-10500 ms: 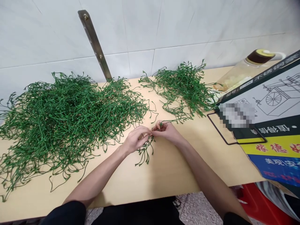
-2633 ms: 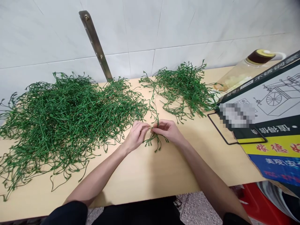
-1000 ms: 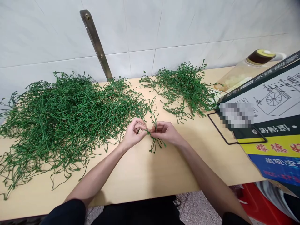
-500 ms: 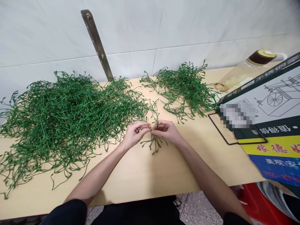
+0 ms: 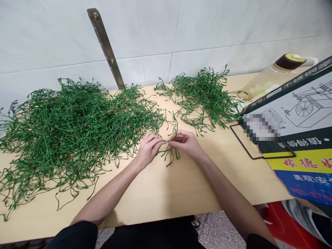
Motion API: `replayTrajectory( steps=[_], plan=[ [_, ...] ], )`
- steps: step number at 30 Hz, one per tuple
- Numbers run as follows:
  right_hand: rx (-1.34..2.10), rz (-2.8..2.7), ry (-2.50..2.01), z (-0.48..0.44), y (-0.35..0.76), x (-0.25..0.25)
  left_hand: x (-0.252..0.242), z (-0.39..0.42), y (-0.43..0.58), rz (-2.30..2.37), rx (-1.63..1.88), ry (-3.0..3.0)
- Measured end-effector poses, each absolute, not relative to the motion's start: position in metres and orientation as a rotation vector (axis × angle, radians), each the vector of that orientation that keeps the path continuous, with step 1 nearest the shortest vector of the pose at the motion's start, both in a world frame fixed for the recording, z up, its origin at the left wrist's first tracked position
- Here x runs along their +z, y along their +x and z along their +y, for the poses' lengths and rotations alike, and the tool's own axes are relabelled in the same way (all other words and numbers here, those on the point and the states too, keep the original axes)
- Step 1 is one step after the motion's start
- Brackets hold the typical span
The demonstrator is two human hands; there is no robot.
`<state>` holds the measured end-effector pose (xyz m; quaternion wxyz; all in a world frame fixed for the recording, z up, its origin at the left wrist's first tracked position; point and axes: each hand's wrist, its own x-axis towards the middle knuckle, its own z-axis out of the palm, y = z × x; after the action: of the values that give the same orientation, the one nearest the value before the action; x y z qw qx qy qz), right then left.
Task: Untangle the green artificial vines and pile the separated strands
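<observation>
A small sprig of thin green plastic-looking stems point(image 5: 169, 157) is pinched between my two hands above the table. My left hand point(image 5: 149, 148) has its thumb and fingertips closed on the middle of the sprig from the left. From the right, my right hand point(image 5: 187, 141) pinches the same spot, its other fingers curled. Stem ends fan out below the fingertips, and a few rise above them. A large tangled heap of green stems point(image 5: 77, 128) spreads to the left of my hands. Behind them, to the right, lies a smaller pile of green stems point(image 5: 207, 97).
The wooden table point(image 5: 145, 197) meets a tiled wall point(image 5: 207, 24) with a metal bracket point(image 5: 106, 48). At right stand a bottle point(image 5: 272, 76) with a dark and yellow lid and a printed box point(image 5: 311, 138) with a black wire frame point(image 5: 243, 145). Something red point(image 5: 287, 221) sits below the table edge.
My left fingers have closed further and the hand has turned slightly, knuckles up. The sprig's lower ends have shifted and bunched a little. My right hand stays nearly in place.
</observation>
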<state>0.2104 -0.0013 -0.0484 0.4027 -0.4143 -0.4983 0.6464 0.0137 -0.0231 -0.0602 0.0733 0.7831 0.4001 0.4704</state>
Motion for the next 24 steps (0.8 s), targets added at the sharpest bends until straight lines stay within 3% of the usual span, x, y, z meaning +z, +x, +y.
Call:
replayTrajectory(
  steps=[8, 13, 18, 24],
  plan=[
    [1.561, -1.312, -0.997, 0.0, 0.211, -0.056, -0.056, -0.027, 0.016, 1.125, 1.261, 2.3],
    [1.533, -1.332, -1.008, 0.001, 0.212, -0.054, -0.059, -0.029, 0.016, 1.098, 1.156, 1.889],
    [1.526, -1.307, -1.065, 0.0, 0.211, -0.049, -0.066, -0.023, 0.016, 1.312, 1.45, 1.548],
    [1.552, -1.304, -1.066, 0.0, 0.211, -0.048, -0.06, -0.024, 0.014, 1.687, 1.607, 1.886]
  ],
)
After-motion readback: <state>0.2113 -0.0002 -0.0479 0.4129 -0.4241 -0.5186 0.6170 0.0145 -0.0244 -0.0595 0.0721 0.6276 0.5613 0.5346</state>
